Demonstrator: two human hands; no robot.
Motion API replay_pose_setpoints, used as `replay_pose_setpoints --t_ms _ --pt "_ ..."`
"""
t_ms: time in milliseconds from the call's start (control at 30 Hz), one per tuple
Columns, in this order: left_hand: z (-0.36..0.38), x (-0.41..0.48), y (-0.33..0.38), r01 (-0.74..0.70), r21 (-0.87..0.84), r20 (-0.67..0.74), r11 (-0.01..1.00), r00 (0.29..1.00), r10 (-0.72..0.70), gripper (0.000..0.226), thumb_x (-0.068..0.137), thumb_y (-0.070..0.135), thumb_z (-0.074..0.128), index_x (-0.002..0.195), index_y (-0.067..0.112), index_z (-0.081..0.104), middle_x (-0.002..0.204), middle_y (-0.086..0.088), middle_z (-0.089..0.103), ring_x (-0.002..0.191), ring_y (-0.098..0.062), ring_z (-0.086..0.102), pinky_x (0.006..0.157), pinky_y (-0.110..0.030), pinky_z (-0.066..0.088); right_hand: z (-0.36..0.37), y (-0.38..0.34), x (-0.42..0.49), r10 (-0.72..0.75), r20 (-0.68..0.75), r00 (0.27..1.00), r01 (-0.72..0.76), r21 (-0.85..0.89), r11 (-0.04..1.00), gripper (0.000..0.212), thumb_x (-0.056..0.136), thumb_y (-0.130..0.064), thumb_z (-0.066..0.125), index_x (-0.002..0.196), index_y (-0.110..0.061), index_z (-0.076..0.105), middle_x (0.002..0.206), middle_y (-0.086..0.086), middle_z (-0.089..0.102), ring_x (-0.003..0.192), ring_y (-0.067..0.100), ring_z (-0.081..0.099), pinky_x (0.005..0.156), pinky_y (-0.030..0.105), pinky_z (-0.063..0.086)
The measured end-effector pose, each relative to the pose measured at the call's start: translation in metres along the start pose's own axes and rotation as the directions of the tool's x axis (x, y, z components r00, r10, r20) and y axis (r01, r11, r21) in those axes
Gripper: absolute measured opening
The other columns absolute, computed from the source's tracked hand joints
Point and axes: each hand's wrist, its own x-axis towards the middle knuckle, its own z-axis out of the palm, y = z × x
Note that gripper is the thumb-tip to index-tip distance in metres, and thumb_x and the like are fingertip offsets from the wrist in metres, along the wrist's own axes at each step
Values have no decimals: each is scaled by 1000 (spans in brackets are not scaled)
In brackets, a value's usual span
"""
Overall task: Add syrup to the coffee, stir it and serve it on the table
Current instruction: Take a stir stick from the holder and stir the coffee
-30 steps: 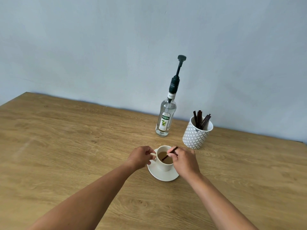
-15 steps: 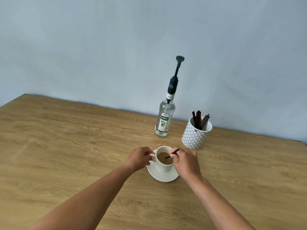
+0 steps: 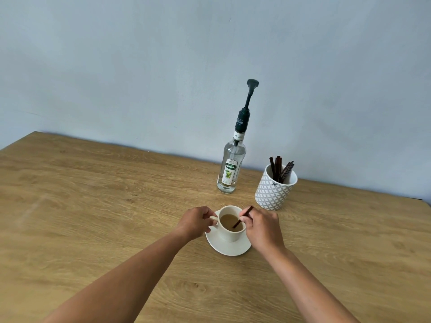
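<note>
A white coffee cup holding light brown coffee stands on a white saucer in the middle of the wooden table. My left hand pinches the cup's handle on its left side. My right hand holds a thin dark stir stick whose lower end dips into the coffee. A clear syrup bottle with a tall dark pump stands upright behind the cup, untouched.
A grey-and-white patterned pot with several dark stir sticks stands to the right of the bottle. A pale blue wall runs close behind the table's far edge. The table's left corner shows at far left.
The stir stick's dipped end has shifted inside the cup between frames, while my left hand stays on the handle. Bottle and pot have not moved.
</note>
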Motion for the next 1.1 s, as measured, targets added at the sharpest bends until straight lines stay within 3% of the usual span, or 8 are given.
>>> replay_pose_setpoints --t_ms 167,333,567,733,1000,1100 --pt "0 -1 1 5 -7 5 1000 1000 -5 11 86 19 71 97 21 70 95 1 74 77 -16 75 61 -29 57 2 -4 0 -4 48 999 3 15 1000 11 91 -26 64 97 -34 69 93 -13 72 92 11 61 88 35 33" --pt "0 -1 1 17 -27 11 999 1000 -16 12 86 18 71 98 20 70 95 1 73 72 -11 72 53 -24 54 -1 0 0 11 7 1000 -10 -45 999 11 92 -23 62 95 -32 67 87 -12 71 87 14 62 80 33 29" --pt "0 0 1 15 -27 14 1000 1000 -15 11 86 18 71 97 21 70 94 2 73 74 -13 73 56 -26 55 2 -3 2 19 65 998 -21 27 999 11 92 -28 62 98 -34 70 96 -12 73 96 12 60 92 36 34" --pt "0 0 0 10 -20 7 1000 1000 -9 10 85 19 72 95 22 70 94 3 73 74 -13 74 58 -27 57 -1 1 2 24 26 999 -22 -60 998 12 93 -24 61 99 -31 67 92 -11 72 91 13 64 85 35 33" --pt "0 1 -1 -10 25 1 1000 1000 10 11 86 20 71 97 23 70 94 4 72 77 -14 75 62 -28 58 4 -3 -4 26 46 999 -34 194 980 10 88 -24 69 92 -32 73 88 -14 75 80 9 64 90 37 43" --pt "-1 1 0 -18 30 4 999 1000 18 9 87 19 71 95 23 69 94 4 72 76 -13 74 57 -24 57 5 -5 -1 28 57 998 -35 137 990 12 91 -27 64 96 -33 74 96 -17 75 88 7 65 95 35 35"
